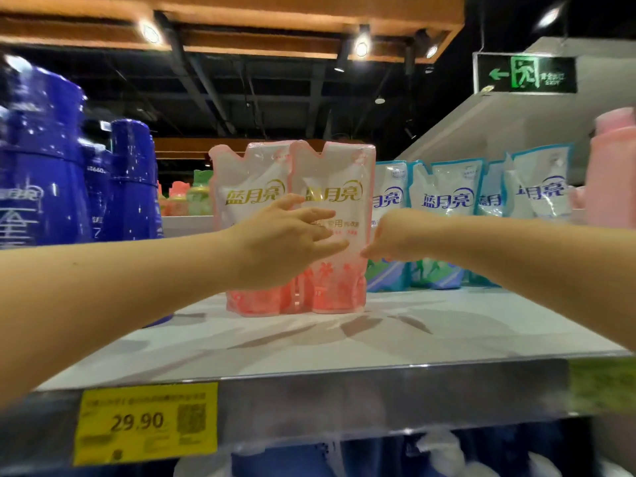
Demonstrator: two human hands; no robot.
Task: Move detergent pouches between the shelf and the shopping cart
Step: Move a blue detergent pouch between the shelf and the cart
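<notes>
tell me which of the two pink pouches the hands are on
The right pink pouch, next to the blue pouches: left hand lies across its front, right hand is at its right edge.

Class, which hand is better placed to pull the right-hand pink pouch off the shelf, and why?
Probably the right hand: its thumb meets the side edge of the right-hand pink pouch, ready to pinch. The left hand only lies straight-fingered across the front.
</notes>
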